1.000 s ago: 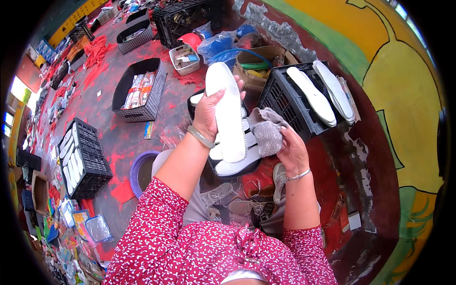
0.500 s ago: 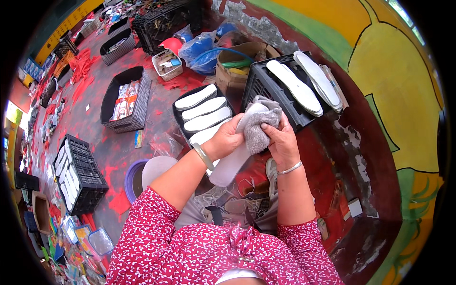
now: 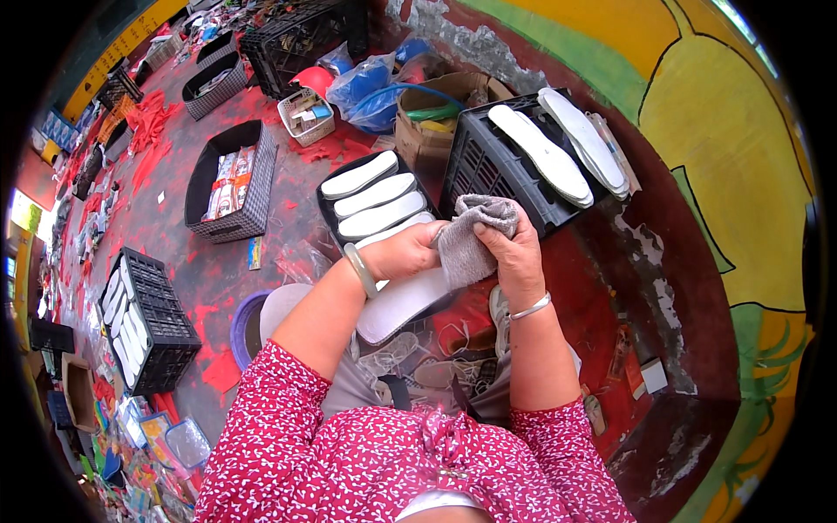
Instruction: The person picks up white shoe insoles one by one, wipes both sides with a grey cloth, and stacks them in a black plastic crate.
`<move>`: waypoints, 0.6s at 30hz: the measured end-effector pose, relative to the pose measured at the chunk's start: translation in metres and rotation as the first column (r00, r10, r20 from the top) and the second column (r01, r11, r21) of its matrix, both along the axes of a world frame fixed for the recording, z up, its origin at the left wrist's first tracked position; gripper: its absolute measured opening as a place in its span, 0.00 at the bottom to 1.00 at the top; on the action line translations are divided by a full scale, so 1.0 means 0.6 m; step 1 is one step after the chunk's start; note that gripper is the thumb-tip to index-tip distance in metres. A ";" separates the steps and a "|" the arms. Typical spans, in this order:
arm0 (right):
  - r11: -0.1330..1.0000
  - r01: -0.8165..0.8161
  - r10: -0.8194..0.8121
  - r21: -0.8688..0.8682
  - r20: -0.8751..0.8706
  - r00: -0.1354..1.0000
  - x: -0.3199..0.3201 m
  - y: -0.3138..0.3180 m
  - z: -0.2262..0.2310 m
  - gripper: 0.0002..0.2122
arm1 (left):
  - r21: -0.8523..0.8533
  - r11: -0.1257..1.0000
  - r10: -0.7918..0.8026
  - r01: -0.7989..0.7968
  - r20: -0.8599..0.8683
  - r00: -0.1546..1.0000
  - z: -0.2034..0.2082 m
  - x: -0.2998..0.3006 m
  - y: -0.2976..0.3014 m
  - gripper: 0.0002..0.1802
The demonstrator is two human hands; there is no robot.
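A white insole (image 3: pixel 403 307) slants below my wrists, its upper end going under a grey cloth (image 3: pixel 471 253). My left hand (image 3: pixel 403 250) is closed at the insole's upper part, with its fingertips hidden against the cloth. Bunched and folded over the insole's end, the cloth is gripped by my right hand (image 3: pixel 516 259), thumb on top. Just beyond my left hand, several white insoles (image 3: pixel 377 194) lie side by side in a dark basket (image 3: pixel 328 209). More white insoles (image 3: pixel 542 157) rest on an upturned black crate (image 3: pixel 488 161) past my right hand.
A black crate of insoles (image 3: pixel 166 336) stands at left, near a purple basin (image 3: pixel 248 329). Farther off are a checked basket with packets (image 3: pixel 261 187), a small white basket (image 3: pixel 307 131) and a cardboard box (image 3: pixel 418 144). A painted wall (image 3: pixel 732 157) bounds the right side.
The insole has swung flatter and shows more of its white face. The cloth has shifted slightly over its end, and my left hand has moved a little left.
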State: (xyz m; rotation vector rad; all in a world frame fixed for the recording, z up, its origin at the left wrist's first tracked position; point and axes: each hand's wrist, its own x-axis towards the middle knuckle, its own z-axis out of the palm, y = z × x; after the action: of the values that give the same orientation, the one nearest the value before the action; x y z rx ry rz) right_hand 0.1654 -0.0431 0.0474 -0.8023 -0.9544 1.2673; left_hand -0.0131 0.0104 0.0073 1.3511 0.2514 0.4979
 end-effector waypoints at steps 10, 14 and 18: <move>0.948 0.317 -0.316 0.022 -0.028 0.948 0.011 0.027 -0.042 0.04 | -0.191 0.978 0.036 -0.082 -0.231 0.972 0.023 0.002 -0.014 0.21; 0.868 0.496 -0.494 0.005 -0.087 0.865 0.030 0.029 -0.027 0.09 | -0.233 0.961 0.089 -0.150 -0.256 0.963 0.038 -0.012 -0.020 0.19; 0.896 0.418 -0.442 -0.148 -0.227 0.868 0.086 0.020 0.001 0.16 | -0.341 0.876 0.323 -0.341 -0.112 0.940 0.036 -0.019 -0.011 0.18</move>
State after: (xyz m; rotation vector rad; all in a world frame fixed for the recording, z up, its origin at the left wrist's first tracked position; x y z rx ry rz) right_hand 0.2169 -0.0310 0.0481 -0.8458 -0.4715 0.9948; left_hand -0.0243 0.0036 0.0286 0.9669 0.5965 0.6698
